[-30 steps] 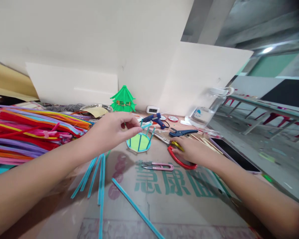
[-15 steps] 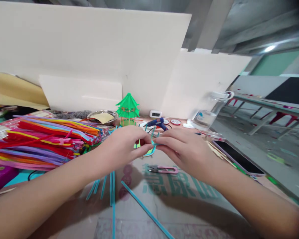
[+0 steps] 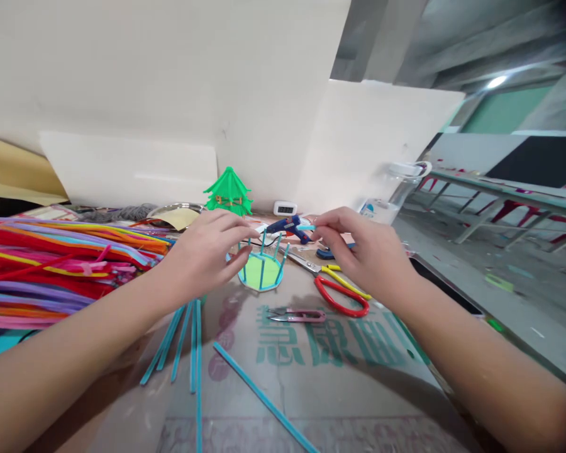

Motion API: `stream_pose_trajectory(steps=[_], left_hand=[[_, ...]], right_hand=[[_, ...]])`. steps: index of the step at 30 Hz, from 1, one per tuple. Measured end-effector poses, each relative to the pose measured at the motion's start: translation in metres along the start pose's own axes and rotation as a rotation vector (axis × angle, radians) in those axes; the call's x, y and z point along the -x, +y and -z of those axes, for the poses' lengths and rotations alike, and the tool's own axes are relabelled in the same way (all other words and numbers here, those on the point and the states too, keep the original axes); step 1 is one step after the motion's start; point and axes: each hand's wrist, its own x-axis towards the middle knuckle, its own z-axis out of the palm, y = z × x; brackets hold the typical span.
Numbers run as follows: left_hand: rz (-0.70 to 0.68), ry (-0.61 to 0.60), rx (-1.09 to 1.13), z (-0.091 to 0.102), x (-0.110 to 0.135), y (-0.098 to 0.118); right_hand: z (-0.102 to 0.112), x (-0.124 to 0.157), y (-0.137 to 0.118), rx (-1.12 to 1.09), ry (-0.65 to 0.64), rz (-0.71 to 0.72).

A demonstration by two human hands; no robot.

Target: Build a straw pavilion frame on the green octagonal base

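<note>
My right hand [image 3: 358, 245] pinches a short piece of blue pipe cleaner [image 3: 307, 228] between thumb and fingertips, its free end pointing left. My left hand [image 3: 207, 248] has thumb and forefinger apart beside a round yellow-green base [image 3: 255, 277] edged in blue. Several blue posts [image 3: 263, 274] stand upright around that base; the hand hides part of its left side. Below it lie pink-handled thread snips [image 3: 298, 316]. Scissors [image 3: 342, 296] with red and yellow handles rest near my right hand. Long blue pipe cleaners [image 3: 264, 396] lie in front on the table.
A bundle of coloured pipe cleaners [image 3: 70, 264] fills the left side. Behind are a green tiered roof model [image 3: 228, 192], a blue glue gun [image 3: 285, 224], a small digital clock [image 3: 285, 208] and a clear water jug [image 3: 391, 195]. A phone [image 3: 446, 286] lies at the right edge.
My hands have moved apart, the right one rightward with the blue piece. The round base and the scissors have come into fuller view. The camera has shifted slightly.
</note>
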Motion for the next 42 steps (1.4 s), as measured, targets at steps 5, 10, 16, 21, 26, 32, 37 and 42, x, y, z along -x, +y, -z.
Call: stream_pose_trajectory(steps=[5,10,16,21,26,32,37,42], left_hand=[[-0.063,-0.087,-0.065,-0.012,0.007,0.002],[-0.096,-0.032,-0.090,-0.019,0.015,-0.003],[-0.157,0.026,-0.067,-0.028,0.019,-0.005],[-0.151,0.017,-0.116,-0.030,0.020,-0.004],[-0.186,0.010,-0.186,-0.026,0.019,-0.001],[-0.254,0.049,-0.296,-0.028,0.022,-0.004],[-0.264,0.084,-0.258,-0.030,0.024,-0.008],[-0.128,0.118,-0.089,-0.033,0.021,-0.009]], right_hand=[[-0.012,-0.013,-0.003,-0.048,-0.016,0.054],[-0.023,-0.018,-0.009,-0.063,-0.006,0.050],[-0.033,-0.004,-0.004,0.013,-0.061,0.141],[-0.033,-0.001,-0.003,0.093,-0.096,0.153],[-0.033,-0.001,-0.003,0.105,-0.093,0.186],[-0.034,0.000,-0.004,0.091,-0.110,0.177],[-0.041,0.002,-0.004,0.062,-0.065,0.266],[-0.042,0.001,-0.003,0.048,-0.070,0.250]])
